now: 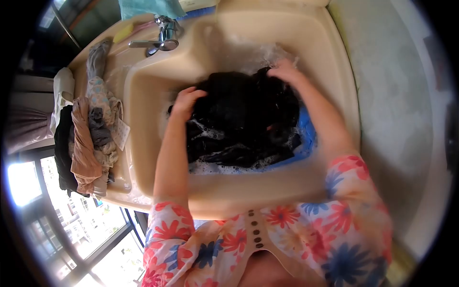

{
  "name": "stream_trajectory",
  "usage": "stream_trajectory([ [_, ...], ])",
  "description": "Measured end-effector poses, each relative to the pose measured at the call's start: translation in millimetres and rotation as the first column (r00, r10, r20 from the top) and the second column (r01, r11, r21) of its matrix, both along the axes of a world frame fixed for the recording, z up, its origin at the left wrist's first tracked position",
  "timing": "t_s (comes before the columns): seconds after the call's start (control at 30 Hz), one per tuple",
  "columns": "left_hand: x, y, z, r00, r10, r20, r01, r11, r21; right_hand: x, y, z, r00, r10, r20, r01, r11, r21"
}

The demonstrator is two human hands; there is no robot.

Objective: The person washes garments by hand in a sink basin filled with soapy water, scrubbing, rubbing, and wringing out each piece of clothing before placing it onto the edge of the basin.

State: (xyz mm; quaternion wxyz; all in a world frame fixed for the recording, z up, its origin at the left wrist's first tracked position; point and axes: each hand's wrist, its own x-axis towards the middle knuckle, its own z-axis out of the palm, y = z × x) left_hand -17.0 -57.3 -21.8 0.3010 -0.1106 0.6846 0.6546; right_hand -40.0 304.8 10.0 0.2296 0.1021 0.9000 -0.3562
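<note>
Wet black cloth (229, 105), probably a garment, lies bunched in soapy water inside the beige sink basin (148, 110). At its left edge, my left hand (189, 101) has its fingers curled onto the fabric. My right hand (285, 71) grips the cloth at the far right, a little blurred, with water splashing around it. Under the cloth, something blue (306, 136) shows along the right and front. Suds (205, 168) float by the front of the cloth.
A chrome tap (166, 36) stands at the back left of the sink. Twisted, wrung clothes (86, 143) are piled on the left ledge. A teal bag or cloth (148, 7) sits behind the tap. A pale wall (392, 95) borders the right side; windows (86, 229) are at lower left.
</note>
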Motion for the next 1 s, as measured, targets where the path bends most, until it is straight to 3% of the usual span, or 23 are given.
stream_trajectory([
  [0.03, 6, 4, 21, 0.996, 0.080, 0.028, -0.083, 0.984, 0.159, 3, 10, 3, 0.995, -0.101, -0.007, 0.093, 0.933, -0.347],
  [0.07, 14, 8, 43, 0.986, 0.150, 0.068, -0.164, 0.936, 0.313, 5, 16, 5, 0.980, -0.200, 0.021, 0.166, 0.743, -0.648],
  [0.1, 19, 17, 58, 0.970, 0.212, 0.119, -0.243, 0.856, 0.457, 11, -12, 21, 0.937, -0.329, 0.119, 0.326, 0.697, -0.638],
  [0.13, 22, 29, 55, 0.960, 0.193, 0.202, -0.271, 0.823, 0.499, 18, -44, 24, 0.955, -0.249, -0.161, 0.144, 0.864, -0.482],
  [0.17, 25, 44, 50, 0.945, 0.166, 0.283, -0.299, 0.789, 0.536, 3, -61, -27, 0.994, -0.011, -0.109, -0.035, 0.914, -0.405],
  [0.2, 26, 56, 48, 0.925, 0.132, 0.357, -0.327, 0.755, 0.569, 19, -92, -15, 0.954, 0.135, -0.267, -0.217, 0.927, -0.305],
  [0.23, 27, 62, 50, 0.896, 0.174, 0.408, -0.385, 0.764, 0.518, 36, -118, -1, 0.852, 0.271, -0.448, -0.347, 0.933, -0.097],
  [0.27, 31, 63, 53, 0.875, 0.146, 0.461, -0.414, 0.718, 0.560, 66, -145, 22, 0.727, 0.149, -0.671, -0.277, 0.957, -0.088],
  [0.33, 31, 70, 45, 0.884, 0.230, 0.406, -0.440, 0.701, 0.561, 110, -180, 72, 0.663, 0.250, -0.705, -0.384, 0.923, -0.034],
  [0.4, 36, 75, 30, 0.882, 0.317, 0.350, -0.468, 0.688, 0.555, 103, -185, 48, 0.454, 0.294, -0.841, -0.414, 0.906, 0.093],
  [0.43, 37, 79, 24, 0.877, 0.364, 0.313, -0.480, 0.672, 0.564, 83, -181, 29, 0.452, 0.186, -0.873, -0.346, 0.938, 0.021],
  [0.47, 38, 83, 20, 0.867, 0.411, 0.281, -0.495, 0.652, 0.574, 64, -167, 33, 0.796, 0.007, -0.605, -0.243, 0.920, -0.309],
  [0.5, 40, 84, 19, 0.857, 0.451, 0.249, -0.505, 0.638, 0.581, 40, -142, 42, 0.788, 0.050, -0.614, -0.110, 0.992, -0.060],
  [0.53, 45, 82, 57, 0.882, 0.460, 0.101, -0.451, 0.765, 0.459, 14, -110, 20, 0.902, 0.149, -0.404, -0.127, 0.989, 0.082],
  [0.6, 50, 65, 143, 0.896, 0.417, -0.155, -0.363, 0.887, 0.285, 4, -56, 21, 0.926, -0.087, -0.368, 0.104, 0.994, 0.028],
  [0.63, 45, 37, 139, 0.884, 0.332, -0.329, -0.281, 0.940, 0.193, -1, -23, 19, 0.916, -0.162, -0.368, 0.135, 0.986, -0.098],
  [0.67, 52, 29, 170, 0.931, 0.254, -0.262, -0.267, 0.964, -0.014, -6, 6, 18, 0.901, -0.246, -0.358, 0.173, 0.959, -0.225],
  [0.73, 33, -27, 121, 0.961, -0.190, -0.202, 0.098, 0.914, -0.394, -11, 42, -4, 0.774, -0.554, -0.307, 0.322, 0.761, -0.564],
  [0.77, 25, -23, 117, 0.948, -0.209, -0.242, 0.069, 0.873, -0.482, 0, 34, 4, 0.748, -0.544, -0.380, 0.404, 0.828, -0.389],
  [0.87, 6, 6, 91, 0.896, -0.291, -0.334, -0.001, 0.753, -0.658, 19, -25, -41, 0.896, -0.040, -0.443, 0.097, 0.990, 0.106],
  [0.93, -8, 34, -2, 0.862, -0.371, -0.345, 0.058, 0.749, -0.661, 15, -33, -62, 0.953, -0.050, -0.298, 0.009, 0.990, -0.139],
  [0.97, -6, 47, 10, 0.916, -0.281, -0.285, 0.114, 0.866, -0.487, 13, -38, -73, 0.976, -0.049, -0.213, -0.007, 0.967, -0.256],
  [1.0, 2, 55, 28, 0.961, -0.198, -0.191, 0.138, 0.948, -0.288, 28, -37, -17, 0.928, 0.186, -0.323, -0.183, 0.982, 0.039],
])
